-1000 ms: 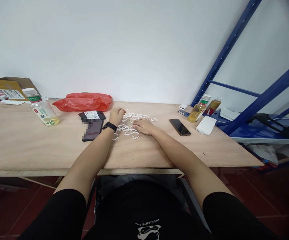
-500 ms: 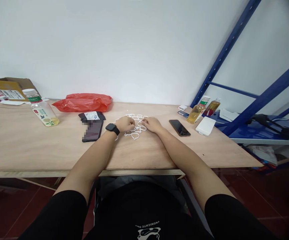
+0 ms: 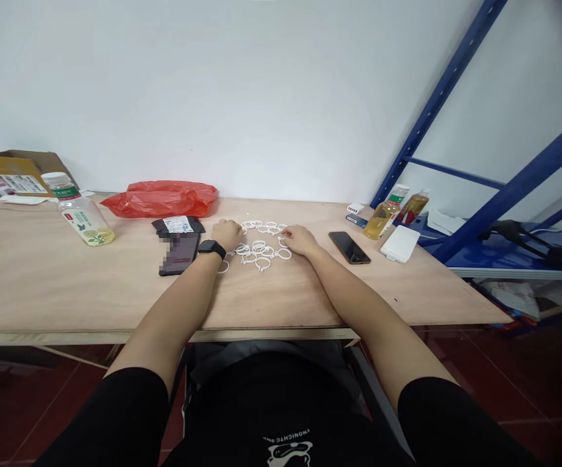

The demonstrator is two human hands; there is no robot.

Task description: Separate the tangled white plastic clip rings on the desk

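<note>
Several thin white plastic rings [image 3: 262, 263], some with a small tab, lie in a loose cluster on the wooden table. My left hand [image 3: 227, 235], with a black watch [image 3: 211, 248] on the wrist, rests at the cluster's left side. Its fingers are curled, and what they may hold is hidden. At the right side is my right hand [image 3: 299, 240], its thumb and fingers pinched together at the edge of a white ring [image 3: 281, 241]. The hand covers part of that ring.
A dark phone [image 3: 179, 253] and a black packet [image 3: 178, 225] lie left of my hands, before a red plastic bag [image 3: 161, 200]. Another phone [image 3: 349, 248], a white case [image 3: 400, 244] and a drink bottle [image 3: 385, 214] are on the right. A second bottle [image 3: 85, 217] stands far left.
My left hand has moved left from the middle of the rings to their left edge, uncovering the rings there. My right hand has shifted slightly right.
</note>
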